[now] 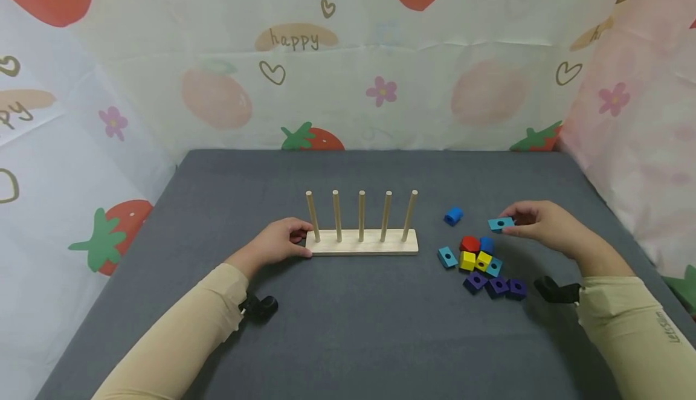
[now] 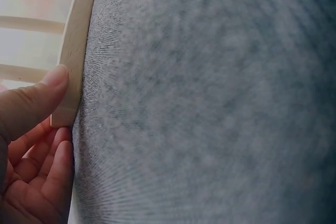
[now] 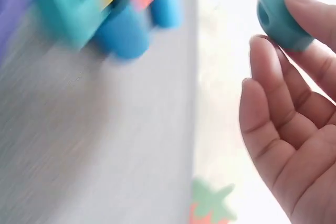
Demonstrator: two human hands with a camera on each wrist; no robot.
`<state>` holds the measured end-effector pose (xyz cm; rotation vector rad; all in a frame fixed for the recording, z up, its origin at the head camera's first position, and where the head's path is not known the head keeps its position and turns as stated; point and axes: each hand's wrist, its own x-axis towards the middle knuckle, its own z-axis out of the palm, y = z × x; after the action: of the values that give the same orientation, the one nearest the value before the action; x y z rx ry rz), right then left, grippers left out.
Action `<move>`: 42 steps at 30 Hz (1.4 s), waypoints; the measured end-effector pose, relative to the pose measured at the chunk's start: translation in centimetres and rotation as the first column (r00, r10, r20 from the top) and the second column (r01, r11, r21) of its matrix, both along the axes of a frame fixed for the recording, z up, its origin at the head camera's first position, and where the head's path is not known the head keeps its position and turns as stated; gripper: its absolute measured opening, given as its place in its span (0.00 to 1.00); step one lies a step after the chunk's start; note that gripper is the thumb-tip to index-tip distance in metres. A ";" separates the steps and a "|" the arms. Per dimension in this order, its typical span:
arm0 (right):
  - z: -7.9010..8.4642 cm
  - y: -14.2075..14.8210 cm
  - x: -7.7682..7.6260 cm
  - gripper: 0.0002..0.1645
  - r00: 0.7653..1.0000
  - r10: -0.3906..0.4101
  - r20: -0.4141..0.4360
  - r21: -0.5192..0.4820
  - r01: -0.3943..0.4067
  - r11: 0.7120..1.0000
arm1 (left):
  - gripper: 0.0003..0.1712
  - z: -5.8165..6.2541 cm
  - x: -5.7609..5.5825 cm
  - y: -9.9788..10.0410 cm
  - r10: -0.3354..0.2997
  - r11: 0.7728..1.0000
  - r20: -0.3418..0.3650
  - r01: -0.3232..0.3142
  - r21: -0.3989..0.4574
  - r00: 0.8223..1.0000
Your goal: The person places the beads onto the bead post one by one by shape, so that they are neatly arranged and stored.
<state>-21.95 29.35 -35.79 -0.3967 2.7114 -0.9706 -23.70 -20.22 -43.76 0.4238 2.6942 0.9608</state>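
Note:
A pale wooden stand [image 1: 361, 243] with a row of upright pegs sits mid-table in the head view. My left hand [image 1: 275, 241] holds its left end; the left wrist view shows the thumb [image 2: 37, 100] on the front face of the base [image 2: 73, 72]. All the pegs are bare. To the right, my right hand [image 1: 546, 226] pinches a teal block [image 1: 493, 225] with a hole through it, raised above the table. In the right wrist view that block [image 3: 286, 22] is between thumb and fingers, and the other fingers are loosely bent.
Below the right hand lies a cluster of holed blocks: a red block [image 1: 469, 243], yellow blocks [image 1: 466, 260], purple blocks [image 1: 516, 290] and teal ones [image 1: 446, 257]. A blue cylinder [image 1: 453, 216] lies apart behind them. Grey cloth [image 1: 348, 339] covers the table; printed curtains [image 1: 413, 49] surround it.

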 end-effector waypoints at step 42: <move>6.3 -27.6 -2.0 0.11 0.979 0.179 -0.093 -0.305 -0.199 0.931 | 0.31 -0.3 -0.3 -0.2 -0.013 1.000 0.005 0.013 0.010 1.000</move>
<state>-23.91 1.73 -29.47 -0.7445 2.5123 -1.3539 -24.00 -20.43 -44.02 0.4400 2.6796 0.9708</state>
